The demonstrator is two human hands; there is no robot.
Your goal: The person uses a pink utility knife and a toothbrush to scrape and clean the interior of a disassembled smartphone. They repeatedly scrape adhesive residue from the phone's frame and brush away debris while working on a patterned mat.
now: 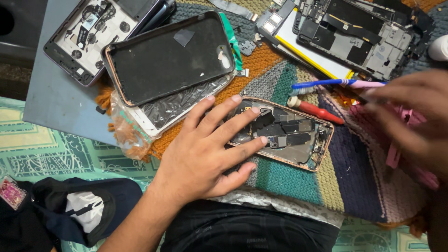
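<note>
**Opened phone held flat, tools within reach**

Nearest the camera lies a dark folded cloth (247, 228), just below the left hand (205, 154). That hand is spread wide, palm down, its fingertips (264, 139) pressing on the opened rose-gold phone body (291, 135), which lies on a multicoloured knitted mat (298, 182).

Judging by the exposed boards and connectors, the phone is already opened; its parts remain inside, and no screen covers it.

The right hand (415, 116) is blurred at the right edge above something pink; whether it grips anything I cannot tell. A red-handled screwdriver (317, 110) and a blue toothbrush (326, 84) lie just beyond the phone. A black phone case (168, 58) lies further left.
</note>
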